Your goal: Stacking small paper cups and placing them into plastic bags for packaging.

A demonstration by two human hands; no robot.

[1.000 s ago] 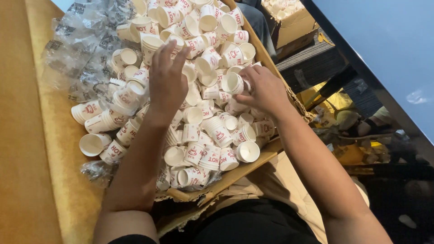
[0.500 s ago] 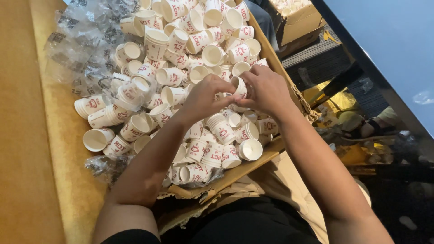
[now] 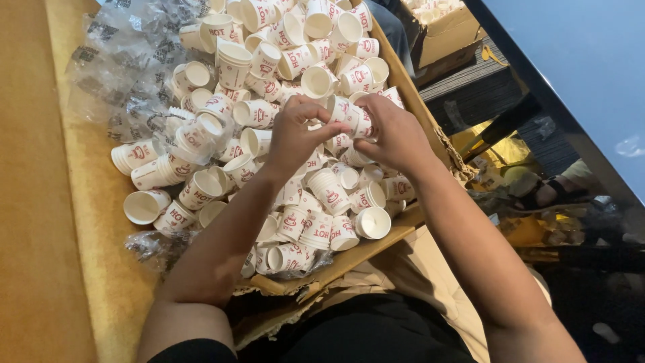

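A short stack of paper cups (image 3: 351, 115), white with red print, is being held above the heap of loose cups (image 3: 295, 195) filling the cardboard tray (image 3: 403, 87). The left hand (image 3: 295, 134) is pinching one end with curled fingers, while the right hand (image 3: 396, 131) is gripping the other end.

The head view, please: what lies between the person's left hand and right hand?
In the head view, a short stack of small white paper cups with red print bridges the left hand and right hand; both grip it.
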